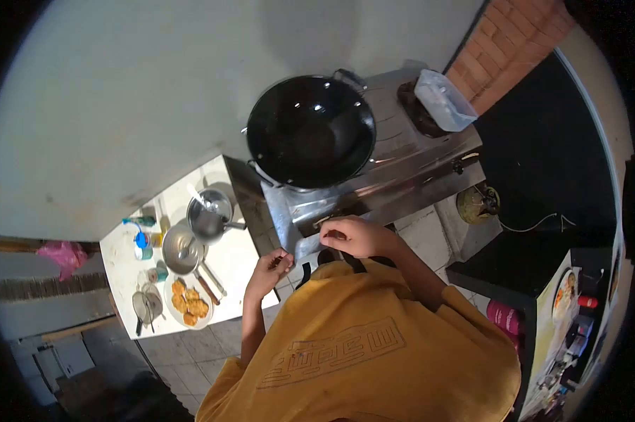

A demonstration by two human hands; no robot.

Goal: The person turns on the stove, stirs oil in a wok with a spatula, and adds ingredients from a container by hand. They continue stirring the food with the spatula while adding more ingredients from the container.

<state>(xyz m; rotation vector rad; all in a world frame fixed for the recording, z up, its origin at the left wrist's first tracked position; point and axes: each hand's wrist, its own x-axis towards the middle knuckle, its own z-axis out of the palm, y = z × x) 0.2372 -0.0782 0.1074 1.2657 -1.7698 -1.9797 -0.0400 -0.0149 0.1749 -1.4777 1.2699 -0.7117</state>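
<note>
In front of my body, my left hand [269, 273] is held low with thumb and fingers pressed together; whatever may be in them is too small to make out. My right hand [358, 237] has its fingers curled inward, close to the front of the steel gas stove [409, 184], and their grip is partly hidden. Beyond both hands a large black wok [312, 130] sits on the left burner, its inside dark and shiny. Neither hand touches the wok.
A white table [236, 292] on the left bears two metal pans [208, 224], a plate of fried food [191, 306], a strainer [145, 309] and jars. On the stove's right side lies a white plastic bag [444, 98]. A gas cylinder [478, 204] stands below.
</note>
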